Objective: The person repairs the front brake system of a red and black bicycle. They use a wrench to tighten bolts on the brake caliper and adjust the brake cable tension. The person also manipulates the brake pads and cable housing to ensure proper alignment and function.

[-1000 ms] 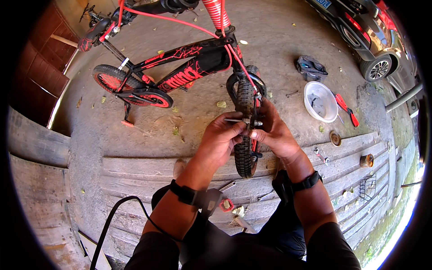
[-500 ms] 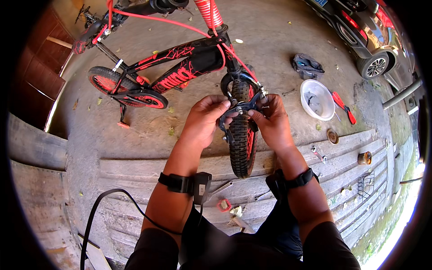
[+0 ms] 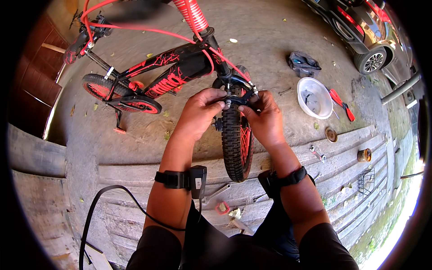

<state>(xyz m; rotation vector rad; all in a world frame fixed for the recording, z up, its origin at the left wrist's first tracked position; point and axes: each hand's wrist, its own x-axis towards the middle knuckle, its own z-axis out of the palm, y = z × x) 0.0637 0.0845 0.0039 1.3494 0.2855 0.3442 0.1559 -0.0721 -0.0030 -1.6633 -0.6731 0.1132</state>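
A black and red children's bicycle [image 3: 186, 67] stands in front of me, its knobbly front tyre [image 3: 232, 150] pointing my way. Over that tyre, by the fork, sits a black brake caliper [image 3: 238, 100] with a silver bolt. My left hand [image 3: 196, 114] closes thumb and fingers on the caliper's left side. On its right side my right hand [image 3: 265, 118] pinches the arm near the end of a red brake cable [image 3: 227, 62]. Fingers partly hide the caliper.
Right of the wheel are a white plastic tub [image 3: 315, 104], red-handled cutters [image 3: 343, 105], a dark bag [image 3: 304, 64] and a wrench [image 3: 317, 154]. Another wrench [image 3: 217, 192] lies on the ridged concrete below my left hand. A parked car [image 3: 360, 38] stands at upper right.
The caliper has turned and come up closer to the fork between my hands. My left hand's grip has shifted along it. The bicycle now appears slightly farther left.
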